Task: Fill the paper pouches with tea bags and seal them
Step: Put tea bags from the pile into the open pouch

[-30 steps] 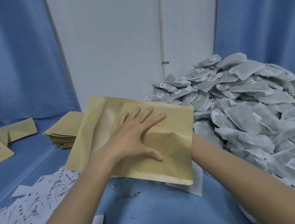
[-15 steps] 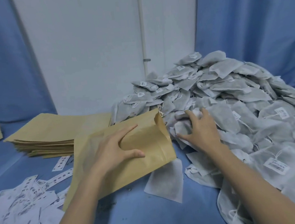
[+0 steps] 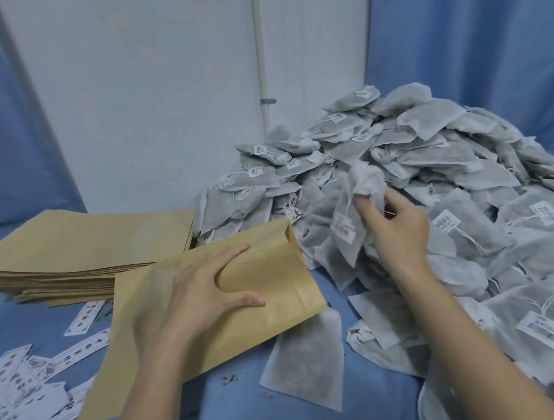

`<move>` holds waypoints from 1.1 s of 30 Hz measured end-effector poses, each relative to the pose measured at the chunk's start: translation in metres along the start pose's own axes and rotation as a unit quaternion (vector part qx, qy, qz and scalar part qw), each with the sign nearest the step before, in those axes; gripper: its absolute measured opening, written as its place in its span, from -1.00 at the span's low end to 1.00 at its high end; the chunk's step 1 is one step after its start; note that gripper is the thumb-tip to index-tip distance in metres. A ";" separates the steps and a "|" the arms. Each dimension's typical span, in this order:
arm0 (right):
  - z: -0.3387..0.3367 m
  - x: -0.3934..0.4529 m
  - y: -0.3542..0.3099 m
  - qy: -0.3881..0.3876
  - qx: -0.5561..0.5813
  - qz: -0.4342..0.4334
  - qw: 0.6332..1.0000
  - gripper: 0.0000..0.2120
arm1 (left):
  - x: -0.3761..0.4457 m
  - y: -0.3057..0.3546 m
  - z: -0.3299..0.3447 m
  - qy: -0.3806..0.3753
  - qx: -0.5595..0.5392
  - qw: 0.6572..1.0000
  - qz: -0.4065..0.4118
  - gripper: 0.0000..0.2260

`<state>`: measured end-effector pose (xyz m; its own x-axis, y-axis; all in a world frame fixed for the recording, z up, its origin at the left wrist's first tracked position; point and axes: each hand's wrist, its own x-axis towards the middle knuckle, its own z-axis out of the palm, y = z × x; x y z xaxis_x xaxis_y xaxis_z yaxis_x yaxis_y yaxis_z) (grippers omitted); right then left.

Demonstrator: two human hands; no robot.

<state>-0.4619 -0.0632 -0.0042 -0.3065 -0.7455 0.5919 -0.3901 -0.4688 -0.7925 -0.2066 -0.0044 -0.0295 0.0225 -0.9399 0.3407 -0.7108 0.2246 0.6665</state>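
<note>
Left hand (image 3: 206,293) grips a kraft paper pouch (image 3: 208,316), fingers spread over the top face, thumb curled round near the mouth. Pouch is flat, matte tan, rectangular, lying at an angle on the blue tablecloth (image 3: 193,418). Its open end points toward the tea bag heap, with a paler seal strip running across just inside the lip and the upper corner lifted a little.

Right hand (image 3: 394,226) is raised over the heap, fingers curled round a bunch of tea bags (image 3: 361,199). Bags are soft grey-white non-woven mesh, crumpled at the top where pinched, hanging limp below. One carries a white printed tag, print too blurred to read.

Tea bag heap (image 3: 433,169) fills the right side: many flat, pillowy sachets with dark fill showing through, thin white strings, small rectangular tags. Piled loosely against the blue curtain (image 3: 488,40) and the white wall panel (image 3: 157,86).

One loose tea bag (image 3: 306,364) lies flat on the cloth, partly under the pouch's near corner.

Stack of empty pouches (image 3: 81,250) behind and left of the held one, same tan paper, edges fanned. Loose white printed labels (image 3: 27,392) scattered at lower left, some under the held pouch's edge. Few dark tea crumbs (image 3: 229,378) on the cloth near the pouch
</note>
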 end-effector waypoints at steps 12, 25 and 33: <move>0.007 -0.006 0.005 -0.140 0.535 0.362 0.750 -0.72 | 0.000 0.001 -0.014 0.040 -0.070 0.997 0.018 -0.30; -0.003 -0.001 0.004 -0.197 0.353 0.302 0.864 -0.75 | -0.001 0.001 -0.018 0.020 -0.073 0.997 0.021 -0.27; 0.012 -0.006 0.001 -0.242 0.303 0.272 0.881 -0.77 | -0.001 0.003 -0.014 -0.005 -0.052 0.998 0.026 -0.26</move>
<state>-0.4501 -0.0651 -0.0106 0.1582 -0.9839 0.0835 0.2794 -0.0365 -0.9595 -0.1992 0.0007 -0.0189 -0.0199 -0.9291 0.3693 -0.6341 0.2973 0.7138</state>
